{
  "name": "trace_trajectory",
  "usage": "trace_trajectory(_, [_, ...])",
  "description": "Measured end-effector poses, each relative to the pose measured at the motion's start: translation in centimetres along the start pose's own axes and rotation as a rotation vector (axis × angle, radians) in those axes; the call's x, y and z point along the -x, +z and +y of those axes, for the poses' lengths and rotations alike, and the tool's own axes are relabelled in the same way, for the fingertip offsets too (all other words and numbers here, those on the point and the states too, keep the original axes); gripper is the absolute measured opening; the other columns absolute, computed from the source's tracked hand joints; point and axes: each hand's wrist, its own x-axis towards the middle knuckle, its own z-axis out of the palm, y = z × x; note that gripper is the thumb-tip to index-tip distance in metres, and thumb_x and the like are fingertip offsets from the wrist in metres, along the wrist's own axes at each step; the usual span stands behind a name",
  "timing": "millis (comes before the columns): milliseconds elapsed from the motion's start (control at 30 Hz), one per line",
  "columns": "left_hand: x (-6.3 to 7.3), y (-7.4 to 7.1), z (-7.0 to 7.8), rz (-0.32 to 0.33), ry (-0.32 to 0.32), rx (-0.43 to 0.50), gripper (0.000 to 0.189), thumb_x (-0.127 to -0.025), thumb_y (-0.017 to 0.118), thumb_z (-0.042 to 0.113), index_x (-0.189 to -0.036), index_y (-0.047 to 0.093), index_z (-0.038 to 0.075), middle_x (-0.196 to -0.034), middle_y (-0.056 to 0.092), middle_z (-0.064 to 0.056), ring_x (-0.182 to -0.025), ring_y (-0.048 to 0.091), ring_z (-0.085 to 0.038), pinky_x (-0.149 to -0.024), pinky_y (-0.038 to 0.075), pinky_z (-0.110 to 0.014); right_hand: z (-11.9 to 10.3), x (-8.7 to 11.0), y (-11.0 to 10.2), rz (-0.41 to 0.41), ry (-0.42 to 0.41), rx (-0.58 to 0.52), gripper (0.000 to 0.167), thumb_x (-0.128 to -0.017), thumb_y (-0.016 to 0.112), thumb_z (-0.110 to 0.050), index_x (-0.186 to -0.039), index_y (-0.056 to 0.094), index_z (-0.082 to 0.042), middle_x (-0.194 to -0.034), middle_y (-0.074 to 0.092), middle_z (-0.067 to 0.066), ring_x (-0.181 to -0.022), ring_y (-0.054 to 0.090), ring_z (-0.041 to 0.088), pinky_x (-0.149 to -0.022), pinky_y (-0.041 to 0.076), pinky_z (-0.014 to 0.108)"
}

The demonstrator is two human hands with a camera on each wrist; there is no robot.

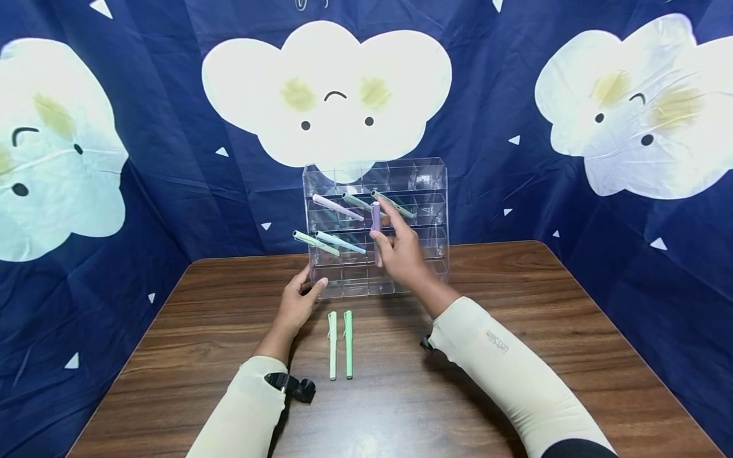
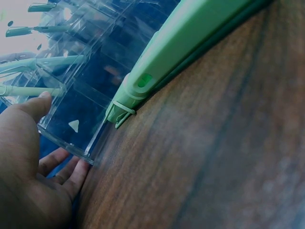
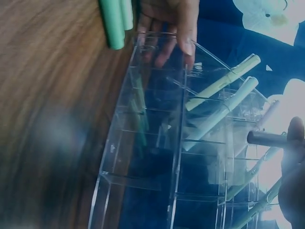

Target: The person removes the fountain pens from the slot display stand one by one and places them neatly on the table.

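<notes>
A clear acrylic pen rack (image 1: 431, 179) with stepped compartments stands on the table. My left hand (image 1: 296, 306) holds its lower left corner, thumb in front and fingers round the side. Upright between the thumb and fingers of my right hand (image 1: 403, 254) is a purple pen (image 1: 375, 217), pinched in front of the middle rows. Slanted in the upper row are a lilac pen (image 1: 338, 207), a green pen (image 1: 356, 201) and a dark green pen (image 1: 396, 205). The row below holds a pale green pen (image 1: 316, 243) and a light blue pen (image 1: 343, 243) at the left.
Two capped pens, one pale green (image 1: 333, 346) and one brighter green (image 1: 349, 346), lie side by side on the wooden table (image 1: 229, 356) before the rack. A dark blue curtain (image 1: 240, 191) with white clouds hangs close behind.
</notes>
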Motion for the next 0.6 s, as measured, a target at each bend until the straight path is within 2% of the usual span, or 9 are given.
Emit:
trace_trajectory(67, [0.3,0.0,0.6,-0.002,-0.007,-0.015,0.079,-0.102,0.076,0.052,-0.169,0.043,0.026,-0.152,0.055,-0.023,-0.13,0.067,-0.032,-0.082,0.063,-0.032,0.1,0.4,0.0,-0.019,0.018,0.007,0.073,-0.11,0.062,-0.002,-0.174,0.032,-0.019,-0.124,0.056,0.023,-0.053,0.06,0.046,-0.047,0.057,0.043])
trace_trajectory(200, [1.5,0.1,3.7,-0.029,-0.063,-0.04,0.076,-0.108,0.071,0.044,-0.172,0.037,0.022,-0.16,0.049,-0.025,-0.141,0.061,-0.041,-0.09,0.061,-0.031,0.2,1.2,0.1,-0.055,0.063,0.013,0.078,-0.11,0.061,0.0,-0.176,0.025,-0.023,-0.122,0.054,0.023,-0.053,0.06,0.042,-0.048,0.058,0.05])
trace_trajectory(300, [0.4,0.0,1.9,-0.053,-0.089,-0.03,0.078,-0.106,0.072,0.049,-0.172,0.037,0.029,-0.164,0.047,-0.02,-0.146,0.058,-0.042,-0.093,0.062,-0.032,0.4,1.8,0.2,-0.088,0.087,0.012,0.077,-0.11,0.06,0.0,-0.176,0.026,-0.023,-0.121,0.055,0.023,-0.053,0.059,0.044,-0.048,0.058,0.051])
trace_trajectory(367, [-0.6,0.0,-0.4,-0.05,-0.062,-0.026,0.083,-0.101,0.075,0.057,-0.171,0.039,0.032,-0.163,0.049,-0.019,-0.145,0.059,-0.042,-0.089,0.062,-0.03,0.5,2.3,0.3,-0.106,0.099,0.02,0.075,-0.11,0.062,0.0,-0.174,0.03,-0.023,-0.12,0.058,0.023,-0.053,0.06,0.039,-0.049,0.058,0.05])
trace_trajectory(433, [-1.6,0.0,-2.7,-0.039,-0.027,-0.021,0.086,-0.097,0.078,0.063,-0.17,0.041,0.035,-0.161,0.051,-0.017,-0.142,0.061,-0.042,-0.088,0.064,-0.033,0.7,2.7,0.4,-0.125,0.107,0.035,0.074,-0.108,0.065,0.0,-0.172,0.035,-0.02,-0.118,0.059,0.023,-0.056,0.064,0.033,-0.051,0.059,0.05])
trace_trajectory(500, [-1.4,0.2,-2.5,-0.029,0.001,-0.03,0.084,-0.099,0.076,0.06,-0.17,0.04,0.032,-0.16,0.052,-0.02,-0.141,0.062,-0.043,-0.086,0.064,-0.032,0.8,3.1,0.5,-0.147,0.124,0.071,0.074,-0.105,0.07,-0.001,-0.17,0.038,-0.019,-0.116,0.063,0.023,-0.064,0.069,0.022,-0.056,0.061,0.044])
trace_trajectory(600, [-1.3,0.2,-2.2,-0.025,-0.003,-0.027,0.08,-0.101,0.076,0.057,-0.17,0.04,0.035,-0.16,0.053,-0.019,-0.137,0.065,-0.038,-0.083,0.063,-0.029,0.9,3.6,0.6,-0.192,0.164,0.117,0.074,-0.103,0.075,-0.004,-0.167,0.041,-0.017,-0.113,0.066,0.019,-0.073,0.068,0.016,-0.061,0.058,0.032])
